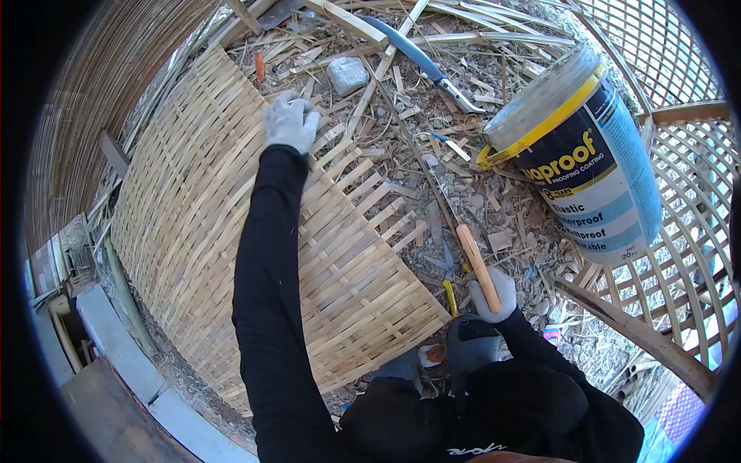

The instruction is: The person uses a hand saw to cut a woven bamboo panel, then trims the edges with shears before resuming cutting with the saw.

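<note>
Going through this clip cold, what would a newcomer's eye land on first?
Probably the big woven panel, spreading across the left and centre with the gloved left hand on its upper edge. Next, the bucket with a yellow rim at upper right. Then the wooden-handled tool in the gloved right hand, right of the panel's lower corner.

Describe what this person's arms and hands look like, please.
The left hand and right hand wear pale grey-white gloves. Long black sleeves cover both arms, reaching the gloves at the wrists. No cables show.
</note>
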Action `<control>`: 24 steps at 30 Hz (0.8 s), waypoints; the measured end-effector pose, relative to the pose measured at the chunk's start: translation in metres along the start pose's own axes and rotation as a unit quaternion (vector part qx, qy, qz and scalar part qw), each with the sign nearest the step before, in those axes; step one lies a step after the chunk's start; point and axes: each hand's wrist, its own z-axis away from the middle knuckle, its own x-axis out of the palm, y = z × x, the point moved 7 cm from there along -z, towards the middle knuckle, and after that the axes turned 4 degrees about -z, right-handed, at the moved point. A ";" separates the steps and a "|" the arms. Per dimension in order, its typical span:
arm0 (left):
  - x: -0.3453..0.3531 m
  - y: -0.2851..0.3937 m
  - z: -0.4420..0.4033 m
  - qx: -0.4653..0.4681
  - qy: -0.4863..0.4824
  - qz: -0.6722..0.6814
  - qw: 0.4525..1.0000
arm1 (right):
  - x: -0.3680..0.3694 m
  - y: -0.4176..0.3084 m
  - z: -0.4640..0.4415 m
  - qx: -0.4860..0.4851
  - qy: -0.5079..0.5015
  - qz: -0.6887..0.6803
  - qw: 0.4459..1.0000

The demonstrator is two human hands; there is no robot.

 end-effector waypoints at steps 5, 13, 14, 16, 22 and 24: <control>-0.017 0.053 0.048 0.132 0.041 0.025 0.990 | 0.000 0.007 0.000 0.012 0.014 -0.016 1.000; 0.005 0.055 0.033 -0.034 -0.116 -0.066 0.991 | 0.001 0.006 -0.001 0.004 0.021 -0.018 1.000; 0.002 0.054 0.031 -0.036 -0.109 -0.058 0.992 | 0.002 0.008 -0.001 0.014 0.021 -0.016 1.000; 0.017 0.036 0.023 -0.049 -0.137 -0.033 0.989 | 0.000 0.004 -0.003 -0.007 0.026 -0.017 0.999; 0.015 0.040 0.022 -0.042 -0.113 -0.047 0.992 | -0.002 0.000 -0.003 -0.025 0.024 -0.012 0.999; 0.009 0.048 0.027 -0.036 -0.079 -0.053 0.995 | -0.003 -0.001 -0.003 -0.023 0.027 -0.014 0.999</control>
